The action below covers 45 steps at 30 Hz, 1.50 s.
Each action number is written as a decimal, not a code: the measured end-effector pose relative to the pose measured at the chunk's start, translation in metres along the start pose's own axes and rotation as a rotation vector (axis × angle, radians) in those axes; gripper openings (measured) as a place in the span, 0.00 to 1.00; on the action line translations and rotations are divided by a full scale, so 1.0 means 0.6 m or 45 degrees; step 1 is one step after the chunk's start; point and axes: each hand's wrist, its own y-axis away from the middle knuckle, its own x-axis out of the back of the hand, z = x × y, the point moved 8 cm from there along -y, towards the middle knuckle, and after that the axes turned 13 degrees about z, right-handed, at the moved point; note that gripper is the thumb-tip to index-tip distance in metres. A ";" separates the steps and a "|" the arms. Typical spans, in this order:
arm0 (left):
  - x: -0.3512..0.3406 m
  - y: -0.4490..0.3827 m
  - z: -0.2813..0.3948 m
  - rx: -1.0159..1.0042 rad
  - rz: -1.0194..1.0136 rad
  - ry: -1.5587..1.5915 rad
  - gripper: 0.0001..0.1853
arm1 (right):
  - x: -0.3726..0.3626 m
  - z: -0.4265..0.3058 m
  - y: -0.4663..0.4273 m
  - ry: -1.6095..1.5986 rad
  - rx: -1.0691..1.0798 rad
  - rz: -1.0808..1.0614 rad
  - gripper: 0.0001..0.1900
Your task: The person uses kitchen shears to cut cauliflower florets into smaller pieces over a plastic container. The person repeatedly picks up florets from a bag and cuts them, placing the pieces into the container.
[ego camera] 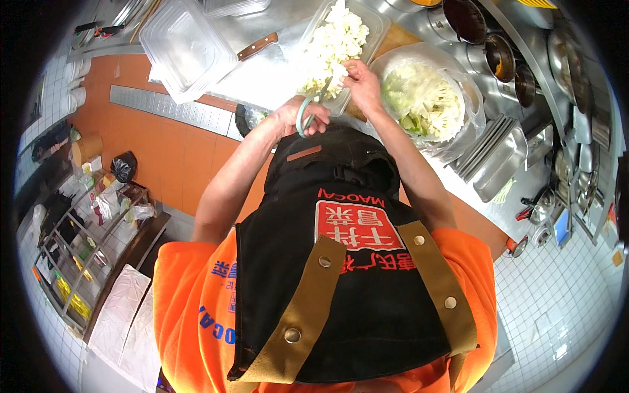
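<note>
My left hand [297, 118] is closed around the pale green handles of a pair of scissors [305, 113], whose blades point up over a clear plastic container [381, 29]. Chopped cauliflower florets [341, 37] fill that container. My right hand [362, 87] pinches a small piece of cauliflower [342, 72] at the blade tips, over the container's near end. Close by on the right, a clear plastic bag [474, 105] lies open around larger cauliflower pieces [437, 105] with some green leaves or stalks.
A wooden cutting board [398, 35] lies partly under the container. To the left are a wooden-handled knife [258, 46] and stacked clear plastic containers [189, 54]. Steel pans [501, 164] stand at the right, with steel pots of dark contents [464, 22] farther back.
</note>
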 end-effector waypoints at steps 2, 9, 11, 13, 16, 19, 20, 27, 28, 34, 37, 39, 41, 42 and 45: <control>0.008 0.009 -0.014 -0.010 -0.004 0.031 0.14 | 0.010 -0.005 0.006 0.286 -0.013 -0.008 0.14; 0.055 0.041 -0.036 -0.089 0.100 -0.126 0.17 | 0.022 -0.083 0.001 0.899 0.402 0.095 0.19; 0.064 0.052 -0.037 -0.139 0.145 -0.088 0.17 | -0.008 -0.106 0.009 1.025 0.691 0.095 0.20; 0.083 0.047 -0.049 -0.190 0.213 -0.140 0.17 | -0.050 -0.096 0.010 1.086 0.870 0.015 0.21; 0.104 0.044 -0.068 -0.261 0.364 -0.273 0.16 | -0.097 -0.080 0.030 1.226 1.076 -0.139 0.20; 0.104 0.076 -0.050 -0.412 0.610 -0.536 0.15 | -0.090 -0.063 0.002 1.422 1.087 -0.067 0.19; 0.106 0.075 -0.052 -0.438 0.647 -0.567 0.14 | -0.085 -0.061 -0.011 1.544 1.075 -0.034 0.19; 0.094 0.098 -0.052 -0.487 0.678 -0.861 0.16 | -0.061 -0.146 -0.139 1.081 0.831 0.161 0.21; 0.093 0.103 -0.050 -0.476 0.674 -0.860 0.16 | -0.062 -0.153 -0.155 1.140 0.869 0.222 0.22; 0.124 0.103 -0.096 -0.402 0.788 -0.782 0.17 | -0.078 -0.109 -0.201 0.965 0.932 0.025 0.16; 0.120 0.119 -0.092 -0.350 0.777 -0.638 0.14 | -0.079 -0.123 -0.137 1.227 1.186 -0.059 0.14; 0.124 0.112 -0.092 -0.358 0.785 -0.685 0.13 | -0.068 -0.126 -0.112 1.361 1.254 -0.022 0.14; 0.122 0.111 -0.084 -0.378 0.776 -0.687 0.15 | -0.052 -0.126 -0.101 1.348 1.202 0.106 0.14; 0.114 0.115 -0.064 -0.434 0.783 -0.723 0.15 | -0.045 -0.134 -0.098 1.219 1.156 0.126 0.15; 0.111 0.080 -0.071 -0.582 0.726 -0.820 0.16 | -0.011 -0.151 -0.017 0.933 1.056 0.136 0.15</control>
